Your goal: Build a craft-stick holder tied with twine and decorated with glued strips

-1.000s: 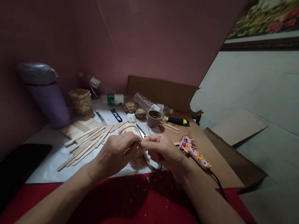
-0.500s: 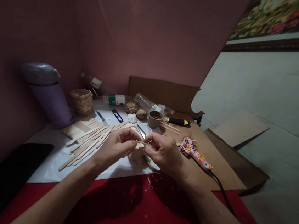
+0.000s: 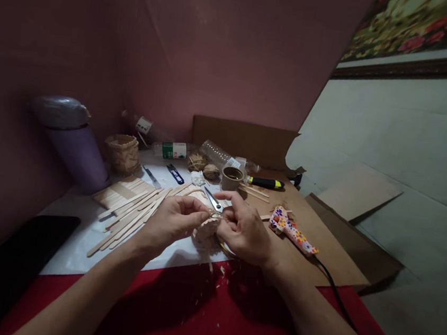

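My left hand (image 3: 180,217) is closed in a pinch, thumb and forefinger meeting at a tiny pale piece that I cannot make out. Facing it closely, my right hand (image 3: 247,228) has its thumb and fingers curled in at the same spot, the forefinger raised. Just below the fingertips stands a pale object with a scalloped edge (image 3: 204,232), partly covered by my hands. Scissors (image 3: 214,200) lie behind, their handles partly hidden by my right hand. Flat wooden craft sticks (image 3: 132,216) fan out left of my left hand.
A floral-covered glue gun (image 3: 291,231) with a black cord lies right, on cardboard (image 3: 325,263). Behind are a small cup (image 3: 232,179), twine balls (image 3: 211,172), plastic bottles (image 3: 174,150), snips (image 3: 175,173) and a woven-looking pot (image 3: 121,154). A purple tumbler (image 3: 76,146) stands left.
My right forefinger has lifted from the pinch, and the right hand has turned slightly. More of the scissors shows. Small pale scraps have appeared below the hands.
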### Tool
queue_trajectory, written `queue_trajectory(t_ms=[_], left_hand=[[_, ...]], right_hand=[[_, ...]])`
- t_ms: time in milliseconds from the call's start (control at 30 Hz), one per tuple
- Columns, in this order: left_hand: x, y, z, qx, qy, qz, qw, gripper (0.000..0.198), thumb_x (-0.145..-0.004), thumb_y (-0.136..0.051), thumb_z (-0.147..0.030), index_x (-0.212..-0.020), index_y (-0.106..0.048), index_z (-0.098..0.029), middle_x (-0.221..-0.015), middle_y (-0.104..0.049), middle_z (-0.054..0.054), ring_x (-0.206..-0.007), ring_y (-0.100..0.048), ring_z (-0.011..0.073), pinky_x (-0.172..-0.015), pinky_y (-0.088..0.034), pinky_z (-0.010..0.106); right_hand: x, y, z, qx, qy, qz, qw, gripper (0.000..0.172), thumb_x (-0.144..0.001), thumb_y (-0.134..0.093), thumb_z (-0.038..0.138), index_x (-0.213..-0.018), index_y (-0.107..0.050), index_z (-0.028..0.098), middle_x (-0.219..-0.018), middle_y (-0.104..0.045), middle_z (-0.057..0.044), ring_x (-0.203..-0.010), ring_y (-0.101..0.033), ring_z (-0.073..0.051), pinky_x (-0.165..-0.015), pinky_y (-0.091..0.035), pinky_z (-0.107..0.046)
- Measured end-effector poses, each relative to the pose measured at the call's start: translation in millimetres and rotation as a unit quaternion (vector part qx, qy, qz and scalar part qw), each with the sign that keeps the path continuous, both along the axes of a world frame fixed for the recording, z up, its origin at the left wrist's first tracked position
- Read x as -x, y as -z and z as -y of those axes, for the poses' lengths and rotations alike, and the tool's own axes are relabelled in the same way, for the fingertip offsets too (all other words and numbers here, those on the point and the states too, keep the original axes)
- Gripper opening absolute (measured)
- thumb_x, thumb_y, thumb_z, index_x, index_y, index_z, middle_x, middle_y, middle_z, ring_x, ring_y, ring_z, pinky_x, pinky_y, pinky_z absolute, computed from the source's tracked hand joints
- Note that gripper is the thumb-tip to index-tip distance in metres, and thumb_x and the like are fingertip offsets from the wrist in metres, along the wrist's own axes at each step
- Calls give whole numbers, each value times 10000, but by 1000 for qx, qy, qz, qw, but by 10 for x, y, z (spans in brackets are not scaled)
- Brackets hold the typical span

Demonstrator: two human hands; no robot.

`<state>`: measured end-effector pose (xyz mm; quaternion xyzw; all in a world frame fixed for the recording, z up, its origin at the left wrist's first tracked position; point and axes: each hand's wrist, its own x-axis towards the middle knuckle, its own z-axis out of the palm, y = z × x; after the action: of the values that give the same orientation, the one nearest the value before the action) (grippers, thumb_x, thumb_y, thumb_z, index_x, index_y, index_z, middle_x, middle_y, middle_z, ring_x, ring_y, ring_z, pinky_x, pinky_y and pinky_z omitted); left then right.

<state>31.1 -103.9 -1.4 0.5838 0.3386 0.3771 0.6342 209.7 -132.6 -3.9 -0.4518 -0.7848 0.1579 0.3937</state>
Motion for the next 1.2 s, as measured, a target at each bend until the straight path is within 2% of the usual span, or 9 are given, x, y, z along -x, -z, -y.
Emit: queue_trajectory(t_ms=[133, 267, 333, 500, 600, 767, 933, 1067, 1200], left_hand=[[-4, 43, 0, -164, -38, -49, 985, 133, -772, -627, -261, -742, -633, -132, -623, -588, -7, -530, -477, 67, -493, -375, 184], [-17, 83, 17, -359, -80, -136, 920, 89, -794, -559, -155, -775, -647, -151, -642, -618, -11, -539, -490, 68, -504, -380, 177], [-24, 83, 32, -424, -93, -158, 887, 101, -789, -555, -123, -794, -648, -160, -648, -636, -16, -537, -507, 66, -518, -392, 172], [-34, 59, 51, -480, -111, -211, 844, 130, -789, -538, -95, -805, -646, -166, -695, -676, 4, -597, -574, 89, -584, -427, 188], [-25, 44, 54, -475, -102, -215, 847, 126, -825, -523, -136, -787, -639, -171, -687, -666, 3, -587, -559, 90, -576, -419, 193], [6, 20, 50, -419, -78, -168, 889, 114, -845, -525, -180, -834, -638, -165, -707, -637, 5, -606, -527, 94, -583, -405, 203], [-9, -4, 16, -217, -41, -96, 970, 196, -836, -553, -301, -737, -604, -140, -632, -544, -11, -549, -447, 79, -491, -346, 190], [-11, -22, -6, -49, 18, -71, 996, 333, -776, -619, -436, -678, -579, -121, -487, -395, -59, -418, -283, 39, -384, -196, 176], [9, -37, -4, 22, 44, -56, 997, 332, -700, -705, -428, -663, -590, -118, -433, -362, -77, -382, -241, 25, -368, -152, 172]], right_hand=[[-3, -75, -21, 171, -62, -171, 968, 237, -854, -418, 244, -1035, -537, 146, -527, -379, 79, -447, -332, -78, -441, -261, -201], [24, -65, -73, 297, -82, -251, 918, 363, -861, -451, 420, -611, -498, 160, -444, -324, 79, -389, -230, -54, -380, -160, -207], [20, -43, -95, 353, -106, -276, 888, 395, -816, -535, 434, -539, -424, 176, -406, -291, 92, -368, -179, -42, -366, -113, -210], [-46, -13, -122, 443, -165, -336, 815, 310, -741, -669, 383, -616, -491, 163, -425, -290, 114, -380, -139, -34, -361, -74, -199], [-65, -21, -124, 454, -175, -334, 807, 257, -713, -695, 336, -647, -524, 156, -422, -289, 120, -383, -137, -33, -359, -86, -193], [-19, -67, -86, 348, -95, -268, 893, 160, -670, -686, 261, -666, -583, 138, -458, -412, 83, -404, -281, -37, -397, -184, -181], [33, -39, -18, 106, 25, -64, 992, 69, -727, -598, 193, -727, -646, 143, -522, -475, 43, -464, -351, -65, -446, -236, -199], [40, 45, 5, -78, 37, 79, 993, 155, -802, -529, 182, -824, -676, 136, -586, -594, -13, -509, -460, -101, -517, -303, -232], [41, 74, 22, -140, 37, 136, 980, 193, -843, -493, 200, -920, -653, 125, -666, -649, -54, -553, -517, -131, -563, -327, -257]])
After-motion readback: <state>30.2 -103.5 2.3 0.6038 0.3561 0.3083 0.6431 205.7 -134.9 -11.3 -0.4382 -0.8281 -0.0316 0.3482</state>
